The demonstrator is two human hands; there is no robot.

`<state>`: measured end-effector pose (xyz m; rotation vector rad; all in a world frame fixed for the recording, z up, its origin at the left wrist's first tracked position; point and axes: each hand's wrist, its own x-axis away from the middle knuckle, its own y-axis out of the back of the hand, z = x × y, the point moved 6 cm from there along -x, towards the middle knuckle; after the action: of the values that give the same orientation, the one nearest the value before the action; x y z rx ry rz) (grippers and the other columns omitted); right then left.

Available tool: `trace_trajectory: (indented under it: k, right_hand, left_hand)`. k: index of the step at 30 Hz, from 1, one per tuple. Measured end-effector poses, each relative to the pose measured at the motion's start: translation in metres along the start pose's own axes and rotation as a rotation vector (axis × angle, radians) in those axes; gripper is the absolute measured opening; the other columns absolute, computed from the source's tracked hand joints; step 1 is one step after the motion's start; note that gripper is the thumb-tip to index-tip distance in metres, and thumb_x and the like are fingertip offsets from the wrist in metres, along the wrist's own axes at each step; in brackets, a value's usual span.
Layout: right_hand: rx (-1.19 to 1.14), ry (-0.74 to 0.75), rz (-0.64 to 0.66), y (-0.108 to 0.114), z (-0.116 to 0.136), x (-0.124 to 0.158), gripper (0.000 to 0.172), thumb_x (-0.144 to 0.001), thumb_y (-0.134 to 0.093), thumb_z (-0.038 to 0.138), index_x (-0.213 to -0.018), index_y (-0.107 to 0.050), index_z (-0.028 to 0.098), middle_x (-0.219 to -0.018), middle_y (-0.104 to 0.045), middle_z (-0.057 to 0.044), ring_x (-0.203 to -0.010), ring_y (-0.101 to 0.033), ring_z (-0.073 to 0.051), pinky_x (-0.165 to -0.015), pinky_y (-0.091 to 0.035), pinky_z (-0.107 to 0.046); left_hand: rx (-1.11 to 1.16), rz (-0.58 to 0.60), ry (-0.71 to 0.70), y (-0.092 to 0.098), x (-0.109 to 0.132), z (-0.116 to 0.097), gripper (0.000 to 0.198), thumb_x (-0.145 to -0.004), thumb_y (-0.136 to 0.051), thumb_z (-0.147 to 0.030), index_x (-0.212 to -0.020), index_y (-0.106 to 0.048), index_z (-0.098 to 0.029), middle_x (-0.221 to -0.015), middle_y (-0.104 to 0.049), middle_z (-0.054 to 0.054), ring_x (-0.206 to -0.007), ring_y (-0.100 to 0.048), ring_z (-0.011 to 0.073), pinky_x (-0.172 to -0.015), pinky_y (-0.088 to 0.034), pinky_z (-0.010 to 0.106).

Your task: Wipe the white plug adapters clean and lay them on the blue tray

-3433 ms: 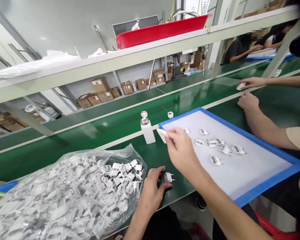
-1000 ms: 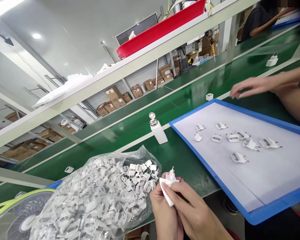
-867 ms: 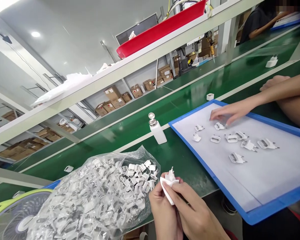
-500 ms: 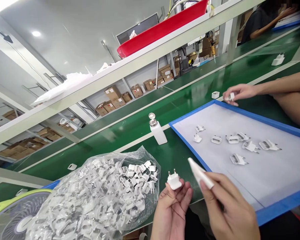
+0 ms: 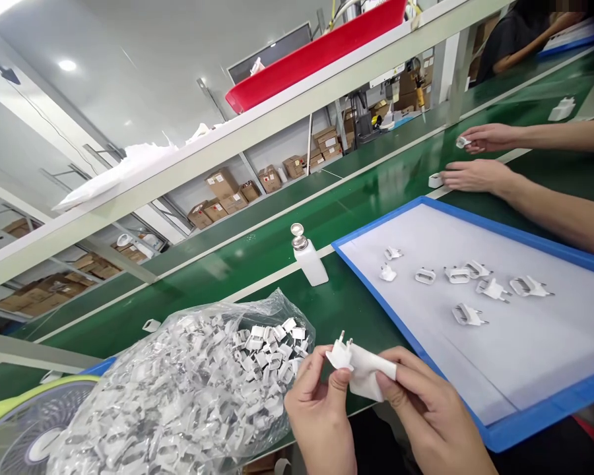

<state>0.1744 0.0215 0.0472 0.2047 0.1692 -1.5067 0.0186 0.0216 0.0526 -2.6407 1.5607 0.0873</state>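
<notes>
My left hand (image 5: 319, 412) pinches a small white plug adapter (image 5: 340, 355) with its two pins pointing up, at the near edge of the green belt. My right hand (image 5: 428, 412) holds a folded white wipe (image 5: 371, 377) pressed against the side of that adapter. A clear plastic bag (image 5: 178, 389) full of several more white adapters lies just left of my hands. To the right, a blue-framed white tray (image 5: 539, 349) carries several finished adapters (image 5: 468, 315).
A white dispenser bottle (image 5: 307, 257) with a metal cap stands beside the tray's far corner. Another person's two hands (image 5: 478, 175) work at the belt beyond the tray, near a small white part (image 5: 434, 179). A fan guard (image 5: 24, 429) sits at the lower left. A red bin (image 5: 317, 53) rests on the overhead shelf.
My hands had parted, adapter in the left and wipe in the right; now they are together again, wipe against the adapter. The other person's hands pulled back from the tray to the belt.
</notes>
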Motion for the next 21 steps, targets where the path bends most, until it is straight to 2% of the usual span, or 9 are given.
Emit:
trace_trajectory:
  k: [2, 5, 6, 8, 10, 13, 16, 18, 21]
  right_hand:
    - [-0.209, -0.229, 0.001, -0.003, -0.016, 0.004, 0.031, -0.096, -0.061, 0.048, -0.1, -0.078, 0.022, -0.087, -0.063, -0.005, -0.074, -0.061, -0.017, -0.066, -0.052, -0.024]
    - [-0.558, -0.532, 0.049, -0.01, -0.028, 0.009, 0.043, -0.087, -0.07, 0.058, -0.104, -0.079, 0.02, -0.09, -0.066, -0.006, -0.083, -0.062, -0.02, -0.076, -0.055, -0.028]
    - [-0.622, -0.589, 0.048, -0.01, -0.029, 0.01, 0.043, -0.085, -0.071, 0.058, -0.104, -0.079, 0.02, -0.092, -0.067, -0.006, -0.087, -0.062, -0.02, -0.079, -0.055, -0.028]
    - [-0.632, -0.603, 0.031, -0.005, -0.029, 0.01, 0.042, -0.086, -0.071, 0.058, -0.102, -0.079, 0.02, -0.093, -0.066, -0.006, -0.086, -0.062, -0.019, -0.078, -0.054, -0.027]
    - [-0.513, -0.501, 0.023, 0.004, -0.025, 0.008, 0.041, -0.089, -0.067, 0.058, -0.097, -0.079, 0.02, -0.089, -0.064, -0.005, -0.08, -0.061, -0.018, -0.07, -0.054, -0.025]
    - [-0.205, -0.211, 0.013, 0.019, -0.012, 0.002, 0.033, -0.101, -0.054, 0.045, -0.098, -0.077, 0.022, -0.089, -0.063, -0.005, -0.074, -0.061, -0.016, -0.065, -0.053, -0.023]
    - [0.123, 0.085, -0.068, 0.044, 0.001, -0.002, 0.029, -0.104, -0.047, 0.029, -0.116, -0.073, 0.027, -0.105, -0.067, -0.007, -0.085, -0.067, -0.016, -0.073, -0.056, -0.021]
    - [0.322, 0.19, -0.16, 0.067, 0.006, -0.002, 0.029, -0.103, -0.047, 0.025, -0.124, -0.068, 0.028, -0.113, -0.067, -0.007, -0.094, -0.069, -0.017, -0.077, -0.056, -0.018]
    - [0.515, 0.16, -0.397, 0.11, 0.005, 0.0, 0.021, -0.1, -0.055, 0.03, -0.116, -0.07, 0.027, -0.111, -0.068, -0.005, -0.089, -0.069, -0.015, -0.074, -0.053, -0.015]
  left_hand:
    - [-0.191, -0.014, -0.253, -0.004, 0.003, -0.013, 0.016, -0.08, -0.079, -0.023, -0.095, -0.082, -0.02, -0.098, -0.077, 0.007, -0.084, -0.073, 0.0221, -0.073, -0.061, 0.027]
    - [-0.383, -0.027, -0.763, -0.017, 0.017, -0.036, 0.031, -0.083, -0.069, -0.003, -0.104, -0.08, -0.024, -0.098, -0.077, 0.006, -0.092, -0.075, 0.0225, -0.079, -0.063, 0.029]
    - [-0.415, -0.035, -0.891, -0.022, 0.022, -0.04, 0.039, -0.083, -0.066, 0.002, -0.108, -0.079, -0.024, -0.1, -0.077, 0.006, -0.096, -0.074, 0.0228, -0.079, -0.063, 0.029]
    - [-0.463, -0.034, -1.024, -0.03, 0.024, -0.042, 0.048, -0.082, -0.063, 0.009, -0.115, -0.076, -0.023, -0.104, -0.076, 0.008, -0.099, -0.074, 0.0219, -0.077, -0.063, 0.026]
    - [-0.512, -0.002, -1.053, -0.039, 0.021, -0.039, 0.051, -0.082, -0.06, 0.011, -0.119, -0.074, -0.021, -0.106, -0.075, 0.009, -0.095, -0.074, 0.0192, -0.073, -0.063, 0.022]
    - [-0.531, 0.075, -1.032, -0.053, 0.016, -0.036, 0.048, -0.084, -0.056, 0.009, -0.118, -0.074, -0.019, -0.104, -0.076, 0.01, -0.09, -0.075, 0.0168, -0.072, -0.062, 0.02]
    - [-0.479, 0.193, -0.868, -0.075, 0.011, -0.034, 0.042, -0.084, -0.055, 0.005, -0.11, -0.076, -0.021, -0.099, -0.076, 0.007, -0.085, -0.075, 0.0166, -0.074, -0.061, 0.021]
    - [-0.442, 0.277, -0.699, -0.098, 0.002, -0.032, 0.038, -0.083, -0.057, 0.002, -0.105, -0.076, -0.022, -0.097, -0.076, 0.004, -0.084, -0.074, 0.017, -0.074, -0.06, 0.022]
    - [-0.432, 0.371, -0.547, -0.155, -0.02, -0.028, 0.029, -0.086, -0.06, -0.003, -0.105, -0.074, -0.02, -0.098, -0.076, 0.006, -0.085, -0.073, 0.0194, -0.075, -0.059, 0.026]
